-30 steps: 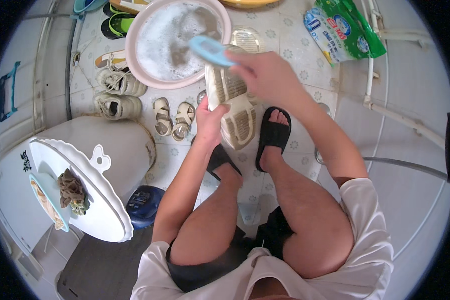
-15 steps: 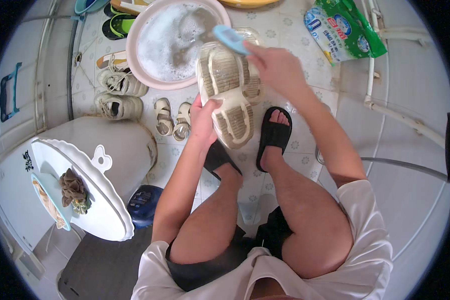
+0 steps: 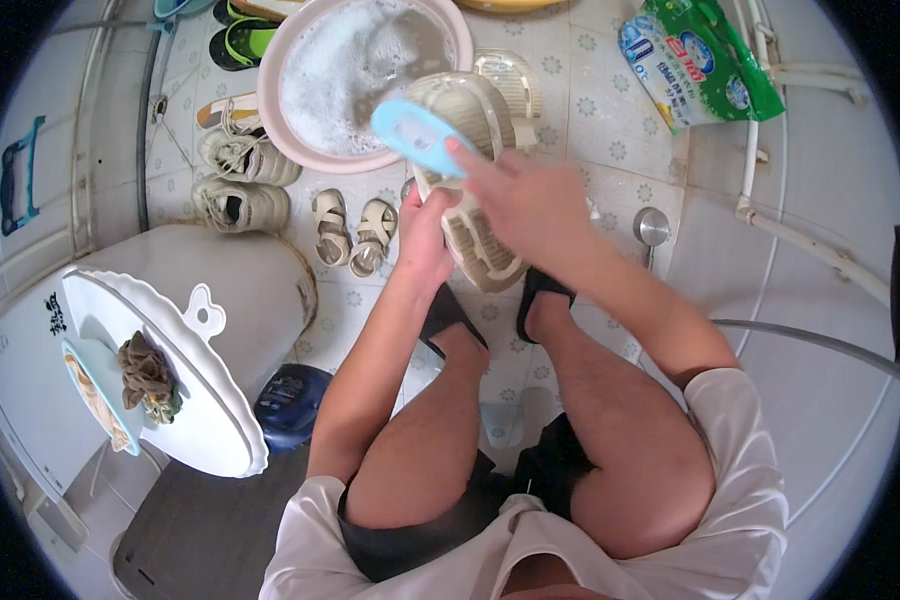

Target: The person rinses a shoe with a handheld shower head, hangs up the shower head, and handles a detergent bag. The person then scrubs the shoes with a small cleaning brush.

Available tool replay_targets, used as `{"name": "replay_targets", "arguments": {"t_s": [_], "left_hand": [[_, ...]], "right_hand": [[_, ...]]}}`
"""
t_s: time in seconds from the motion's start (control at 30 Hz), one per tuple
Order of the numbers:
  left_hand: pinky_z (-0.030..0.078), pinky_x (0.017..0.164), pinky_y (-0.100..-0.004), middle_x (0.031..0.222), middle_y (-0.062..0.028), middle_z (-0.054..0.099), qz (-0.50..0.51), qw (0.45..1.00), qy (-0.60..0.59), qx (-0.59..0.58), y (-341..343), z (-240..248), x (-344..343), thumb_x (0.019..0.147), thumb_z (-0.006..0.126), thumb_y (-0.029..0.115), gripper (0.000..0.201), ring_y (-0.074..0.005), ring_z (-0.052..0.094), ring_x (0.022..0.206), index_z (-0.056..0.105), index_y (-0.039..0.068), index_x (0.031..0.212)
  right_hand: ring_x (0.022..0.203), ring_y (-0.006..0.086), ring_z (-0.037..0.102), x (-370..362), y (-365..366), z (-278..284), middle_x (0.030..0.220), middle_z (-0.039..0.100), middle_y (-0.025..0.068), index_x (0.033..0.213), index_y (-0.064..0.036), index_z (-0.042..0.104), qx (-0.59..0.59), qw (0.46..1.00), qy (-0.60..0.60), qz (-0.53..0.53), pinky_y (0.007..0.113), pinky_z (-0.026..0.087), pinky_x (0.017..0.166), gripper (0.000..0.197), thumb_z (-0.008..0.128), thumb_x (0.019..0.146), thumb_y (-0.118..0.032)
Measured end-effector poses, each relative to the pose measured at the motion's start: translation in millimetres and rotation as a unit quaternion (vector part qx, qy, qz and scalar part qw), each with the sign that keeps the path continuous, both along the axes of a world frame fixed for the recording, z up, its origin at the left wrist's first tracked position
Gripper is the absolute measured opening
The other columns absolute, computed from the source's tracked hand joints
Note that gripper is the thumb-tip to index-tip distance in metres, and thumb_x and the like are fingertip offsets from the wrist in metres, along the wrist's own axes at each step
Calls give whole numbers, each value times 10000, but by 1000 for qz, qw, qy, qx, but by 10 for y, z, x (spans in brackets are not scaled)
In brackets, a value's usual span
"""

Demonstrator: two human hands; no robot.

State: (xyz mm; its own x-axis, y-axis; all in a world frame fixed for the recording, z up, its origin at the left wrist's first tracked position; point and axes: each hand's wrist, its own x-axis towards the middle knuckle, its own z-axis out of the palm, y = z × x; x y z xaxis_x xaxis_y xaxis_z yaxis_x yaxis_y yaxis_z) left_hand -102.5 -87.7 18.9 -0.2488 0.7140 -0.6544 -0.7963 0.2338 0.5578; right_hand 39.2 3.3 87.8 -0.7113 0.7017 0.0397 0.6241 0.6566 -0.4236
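A pale shoe [image 3: 482, 252] is held sole up between my knees and the basin, its ribbed tread stained brown. My left hand [image 3: 428, 238] grips it by the side near the middle. In my right hand [image 3: 538, 208], slightly blurred, is a light blue scrubbing brush [image 3: 418, 136]. The brush lies across the upper half of the sole; its bristles are hidden beneath it. Just beyond sits a second ribbed pale sole [image 3: 510, 82], partly covered by the first shoe. A pink basin [image 3: 270, 120] of grey, foamy water stands behind them.
Worn sneakers [image 3: 240, 205] and small sandals [image 3: 372, 235] stand left of the basin. A green detergent bag [image 3: 705, 70] lies at the far right by white pipes [image 3: 815, 242]. A round metal floor drain cover [image 3: 652, 226] is to my right. A white scalloped board [image 3: 210, 420] juts in at left.
The brush has swept left and toward me across the sole, my right hand with it. The shoe has tilted and shifted slightly right. The view has moved a little.
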Motion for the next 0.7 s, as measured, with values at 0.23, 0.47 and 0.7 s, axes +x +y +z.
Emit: {"name": "replay_targets", "arguments": {"t_s": [0.23,0.47,0.7], "left_hand": [[517,971,-444,1215,-197,608,0,1000,3,28,83,63,52,820,485,83,542,-322,628,1095,450,-61,1341],[499,999,-454,1233,-203,595,13,994,-74,80,80,26,-76,822,486,107,537,-328,606,1136,458,-43,1337],[506,987,-453,1229,-185,606,47,998,-30,36,22,-62,-99,825,490,72,522,-321,613,1129,453,-41,1333]], "right_hand": [[573,272,622,196,378,-300,724,587,63,1381,-296,567,52,996,29,-60,402,478,486,478,655,912,-286],[512,258,592,116,246,-210,708,574,58,1383,-289,573,77,994,-2,-75,394,461,456,491,663,902,-250],[657,344,657,-24,-214,130,841,649,115,1395,-248,532,-52,998,24,29,466,520,553,454,565,947,-308]]}}
